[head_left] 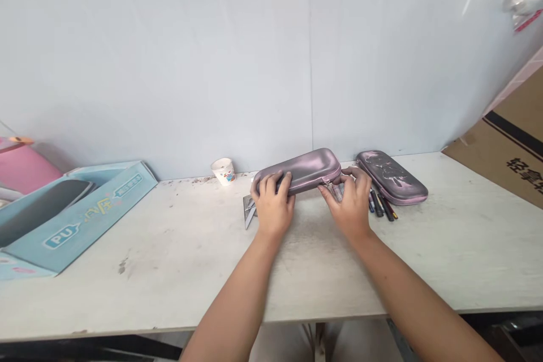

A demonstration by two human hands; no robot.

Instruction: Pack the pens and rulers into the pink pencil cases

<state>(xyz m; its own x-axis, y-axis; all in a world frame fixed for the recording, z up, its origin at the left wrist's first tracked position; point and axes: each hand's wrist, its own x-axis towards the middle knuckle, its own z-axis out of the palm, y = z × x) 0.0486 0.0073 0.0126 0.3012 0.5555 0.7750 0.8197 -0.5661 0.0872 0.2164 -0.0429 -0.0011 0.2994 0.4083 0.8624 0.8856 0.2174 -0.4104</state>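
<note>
From the head camera, a mauve hard-shell pencil case [297, 171] sits at a slant on the scuffed white desk [445, 249], its long side toward the person. The left hand [271, 206] is closed over the case's left end, its fingers curled across the top. The right hand [345, 206] is closed in a pinch at the zip near the case's right end (a small silvery glint shows there, too partly hidden to name).

Just left of the mauve case, under the left hand's edge, lies a small angular silver piece [249, 209]. Just right of it rests a second mauve pencil case [392, 178] with a dark printed figure, and a loose bunch of dark pens [379, 205] lies beside that, near the right hand. Behind and left of the mauve case stands a small white paper cup [223, 171]. Far left of it sits a pale blue cardboard box [80, 220] holding a dark grey oval case [38, 209]. Far right of it leans a brown cardboard carton [504, 141].
</note>
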